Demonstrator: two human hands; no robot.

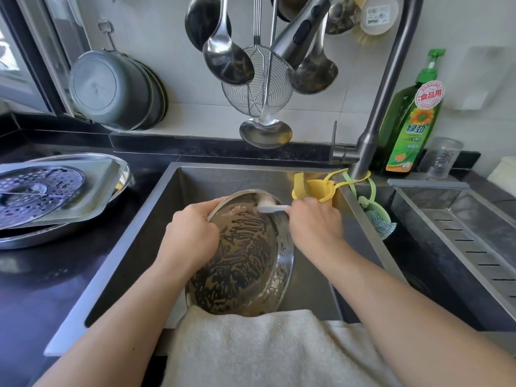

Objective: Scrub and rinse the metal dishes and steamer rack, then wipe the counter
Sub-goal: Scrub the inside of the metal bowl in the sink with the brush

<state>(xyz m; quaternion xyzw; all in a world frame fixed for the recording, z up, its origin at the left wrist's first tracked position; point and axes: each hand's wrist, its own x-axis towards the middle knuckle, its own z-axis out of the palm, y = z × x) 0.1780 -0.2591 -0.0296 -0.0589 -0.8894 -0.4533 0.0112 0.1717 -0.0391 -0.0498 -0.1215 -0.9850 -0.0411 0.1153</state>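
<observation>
Dish point(245, 255) held by left hand point(190, 236); right hand point(315, 222) scrubs with brush point(270, 206).

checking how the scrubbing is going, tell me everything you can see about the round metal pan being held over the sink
The pan is round, shallow and looks like stainless steel, with a raised rim. It is tilted over the sink, its inside facing up toward the camera. The inside is streaked with brownish residue and suds. The left hand grips its left rim; the right hand holds a pale brush against the upper rim. Its lower edge is hidden behind a beige towel.
</observation>
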